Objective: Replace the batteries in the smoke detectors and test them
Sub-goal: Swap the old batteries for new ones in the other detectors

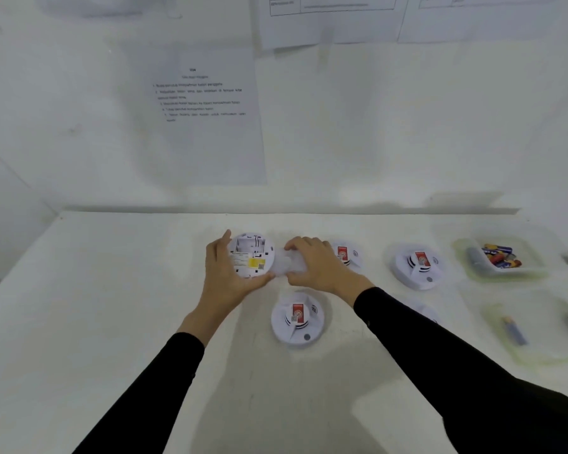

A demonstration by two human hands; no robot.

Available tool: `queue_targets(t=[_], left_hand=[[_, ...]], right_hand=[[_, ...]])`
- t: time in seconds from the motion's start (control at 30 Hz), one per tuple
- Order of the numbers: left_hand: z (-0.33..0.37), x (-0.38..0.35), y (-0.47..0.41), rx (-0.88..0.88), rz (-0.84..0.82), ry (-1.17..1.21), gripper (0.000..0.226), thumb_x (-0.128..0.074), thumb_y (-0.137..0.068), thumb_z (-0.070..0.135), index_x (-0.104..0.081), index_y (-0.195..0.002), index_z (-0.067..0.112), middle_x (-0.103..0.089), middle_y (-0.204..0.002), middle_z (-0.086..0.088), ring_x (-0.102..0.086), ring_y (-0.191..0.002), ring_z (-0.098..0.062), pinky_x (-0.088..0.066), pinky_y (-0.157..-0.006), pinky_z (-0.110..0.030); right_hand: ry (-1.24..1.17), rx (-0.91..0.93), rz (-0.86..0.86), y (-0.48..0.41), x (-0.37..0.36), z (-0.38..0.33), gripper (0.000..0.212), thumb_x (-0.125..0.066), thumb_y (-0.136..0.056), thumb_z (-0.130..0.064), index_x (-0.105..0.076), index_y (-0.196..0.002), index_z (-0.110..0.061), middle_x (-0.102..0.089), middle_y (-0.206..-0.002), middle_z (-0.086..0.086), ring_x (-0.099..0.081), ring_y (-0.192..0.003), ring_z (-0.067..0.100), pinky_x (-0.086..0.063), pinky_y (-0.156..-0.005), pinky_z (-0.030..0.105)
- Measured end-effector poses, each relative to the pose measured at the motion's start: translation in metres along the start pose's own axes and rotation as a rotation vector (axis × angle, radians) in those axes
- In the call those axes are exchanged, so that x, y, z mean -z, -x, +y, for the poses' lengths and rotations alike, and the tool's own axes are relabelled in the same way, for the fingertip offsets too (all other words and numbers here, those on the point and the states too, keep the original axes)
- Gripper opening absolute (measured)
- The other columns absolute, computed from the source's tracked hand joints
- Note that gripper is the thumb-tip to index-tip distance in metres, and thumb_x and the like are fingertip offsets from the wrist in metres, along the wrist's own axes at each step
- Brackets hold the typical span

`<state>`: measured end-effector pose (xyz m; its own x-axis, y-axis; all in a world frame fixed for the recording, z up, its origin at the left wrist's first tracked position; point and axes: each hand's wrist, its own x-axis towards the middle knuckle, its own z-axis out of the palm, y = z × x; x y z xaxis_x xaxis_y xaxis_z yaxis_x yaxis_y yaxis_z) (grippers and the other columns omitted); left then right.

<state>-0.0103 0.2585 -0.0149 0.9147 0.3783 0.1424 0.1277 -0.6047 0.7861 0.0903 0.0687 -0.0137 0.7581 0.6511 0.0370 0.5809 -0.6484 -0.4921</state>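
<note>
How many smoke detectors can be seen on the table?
4 clearly: one upturned at the left hand, one behind the right hand, one nearest, one right. A fifth may hide behind the right sleeve.

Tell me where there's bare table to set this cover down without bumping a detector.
The widest bare patch of table lies beyond the left hand; the near strip between the sleeves is also free. The right is crowded: upright detectors, the battery tub and the tray. One detector sits just below both hands.
</note>
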Motion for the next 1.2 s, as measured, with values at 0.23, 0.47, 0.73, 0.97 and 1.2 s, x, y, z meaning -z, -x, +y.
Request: queue_targets(t=[0.23,0.47,0.73,0.97,1.2], left_hand=[[0.058,-0.017,0.032,-0.138,-0.064,0.129,0.109,-0.095,-0.056,0.029,-0.031,-0.144,0.029,-0.026,-0.132,0.008,-0.036,-0.127,-0.006,-0.033,-0.087,0.004],[0.137,-0.085,0.085,-0.042,-0.357,0.536,0.104,-0.089,-0.065,0.011,-0.028,-0.145,0.035,-0.043,-0.136,0.018,-0.056,-0.111,0.011,-0.052,-0.085,-0.016],[0.178,-0.145,0.12,0.126,-0.597,0.722,0.104,-0.093,-0.049,0.03,-0.035,-0.135,0.031,-0.058,-0.131,0.003,-0.063,-0.114,-0.01,-0.054,-0.087,-0.029],[0.198,-0.173,0.137,0.35,-0.609,1.055,0.126,-0.099,-0.042,0.04,-0.034,-0.146,0.016,-0.054,-0.133,-0.011,-0.055,-0.107,-0.026,-0.053,-0.071,-0.03],[0.213,-0.2,0.143,0.378,-0.552,1.446,0.104,-0.089,-0.062,0.044,-0.039,-0.146,0.009,-0.051,-0.143,-0.019,-0.051,-0.13,-0.037,-0.052,-0.094,-0.048]], right_hand=[[-0.208,0.045,0.214,0.103,0.051,0.03,0.047,-0.07,-0.077,-0.025,-0.051,-0.119,-0.025,-0.05,-0.115,-0.022,-0.044,-0.105,0.005,-0.033,-0.091,0.009],[-0.199,-0.038,0.256,0.241,0.087,0.085,0.047,-0.071,-0.074,-0.033,-0.046,-0.114,-0.034,-0.046,-0.111,-0.029,-0.046,-0.105,0.004,-0.036,-0.086,0.009],[-0.074,0.017,0.091,0.327,0.079,0.142,0.046,-0.068,-0.079,-0.039,-0.055,-0.118,-0.017,-0.056,-0.116,-0.007,-0.052,-0.101,0.013,-0.042,-0.088,0.02],[-0.078,0.072,0.062,0.335,0.074,0.172,0.042,-0.066,-0.075,-0.036,-0.057,-0.114,-0.022,-0.06,-0.119,-0.005,-0.054,-0.105,0.013,-0.049,-0.089,0.031],[-0.173,0.16,0.356,0.316,0.123,0.189,0.013,-0.061,-0.089,-0.011,-0.066,-0.101,-0.013,-0.062,-0.1,-0.003,-0.056,-0.093,0.009,-0.043,-0.087,0.017]])
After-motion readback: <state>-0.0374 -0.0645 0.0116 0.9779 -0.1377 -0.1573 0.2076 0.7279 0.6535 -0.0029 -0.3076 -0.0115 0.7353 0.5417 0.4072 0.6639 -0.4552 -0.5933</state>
